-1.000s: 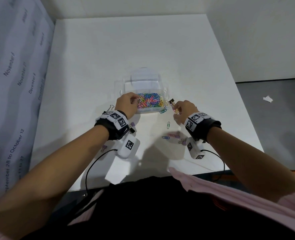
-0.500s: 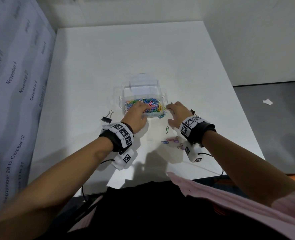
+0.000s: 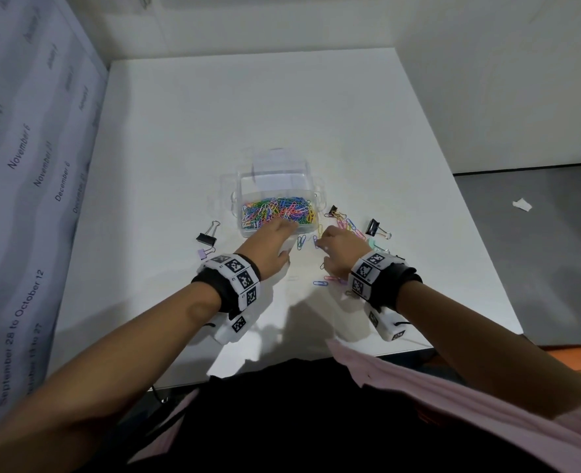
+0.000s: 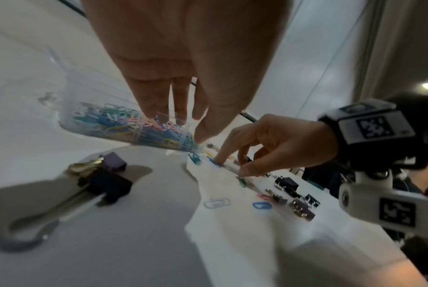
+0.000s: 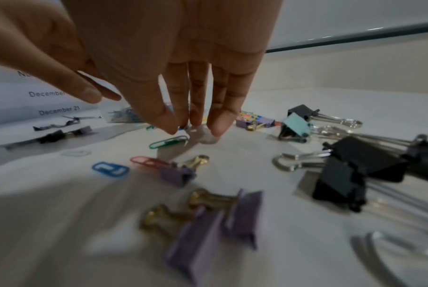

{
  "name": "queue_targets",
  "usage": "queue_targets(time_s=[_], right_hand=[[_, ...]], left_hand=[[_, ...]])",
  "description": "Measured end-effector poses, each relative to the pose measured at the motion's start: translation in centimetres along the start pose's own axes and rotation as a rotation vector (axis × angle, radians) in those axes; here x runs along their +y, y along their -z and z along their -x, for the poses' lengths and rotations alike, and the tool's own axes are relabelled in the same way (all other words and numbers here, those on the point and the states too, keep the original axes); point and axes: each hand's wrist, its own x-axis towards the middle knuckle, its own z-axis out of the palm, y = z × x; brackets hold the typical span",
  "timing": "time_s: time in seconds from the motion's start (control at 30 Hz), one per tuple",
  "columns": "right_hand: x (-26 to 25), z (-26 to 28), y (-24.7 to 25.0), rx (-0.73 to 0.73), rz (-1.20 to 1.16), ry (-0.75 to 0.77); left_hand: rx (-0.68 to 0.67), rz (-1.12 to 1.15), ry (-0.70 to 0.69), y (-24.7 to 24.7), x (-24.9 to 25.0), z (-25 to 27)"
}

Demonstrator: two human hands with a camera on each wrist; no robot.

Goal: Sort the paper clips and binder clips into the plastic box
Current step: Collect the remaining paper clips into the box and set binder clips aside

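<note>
A clear plastic box (image 3: 311,213) holds a heap of coloured paper clips (image 3: 277,213). My left hand (image 3: 287,230) lays its straight fingers (image 4: 159,108) over the box's near rim, thumb against the outer corner. My right hand (image 3: 321,242) is just right of it, fingers (image 5: 217,124) straight down on the table and thumb apart. Its index finger (image 4: 219,157) presses a blue paper clip (image 4: 214,163). Loose paper clips lie around it: green (image 5: 168,141), red (image 5: 146,161), blue (image 5: 110,169). Nothing is held.
Black (image 3: 207,233) and purple (image 3: 203,253) binder clips lie left of the box. Right of my right hand are black (image 3: 376,228), small gold-handled (image 3: 333,210) and mint (image 3: 372,243) binder clips. More purple (image 5: 178,174) and black (image 5: 365,161) ones sit under my right wrist.
My right hand, which held a small clip beside the box a second ago, has come down onto the table by the box's front right corner. My left hand stays at the box.
</note>
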Motion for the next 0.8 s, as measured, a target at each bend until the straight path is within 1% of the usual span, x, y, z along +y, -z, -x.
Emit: queue_targets(time_s=[0.1, 0.17, 0.23, 0.33, 0.47, 0.53, 0.63, 0.7, 0.8], right_hand=[[0.0, 0.2, 0.4, -0.002, -0.009, 0.012], [0.1, -0.1, 0.9, 0.047, -0.038, 0.005], [0.1, -0.7, 1.3, 0.08, -0.056, -0.011], [-0.3, -1.7, 2.1, 0.094, -0.064, -0.032], [-0.6, -2.9, 3.0, 0.044, -0.075, -0.077], [-0.5, -3.5, 3.4, -0.021, -0.033, -0.102], [-0.8, -3.8, 4.1, -0.117, 0.062, -0.09], [-1.0, -3.6, 4.1, -0.12, 0.097, -0.064], [-0.5, -3.0, 3.1, -0.117, 0.086, -0.029]], left_hand=[[0.028, -0.089, 0.011, 0.5, 0.0, -0.4], [0.053, -0.088, 0.077, 1.3, -0.3, -0.8], [0.023, -0.088, 0.14, 2.0, -0.9, -0.9], [0.006, -0.102, 0.166, 2.5, -2.1, -0.7], [0.079, -0.068, 0.19, 2.5, -2.9, -0.4], [0.095, -0.029, 0.196, 2.5, -3.0, -0.4], [0.104, 0.009, 0.193, 2.4, -3.1, -0.4], [0.131, 0.062, 0.2, 2.4, -3.1, -0.6], [0.15, 0.141, 0.221, 2.5, -3.1, -0.9]])
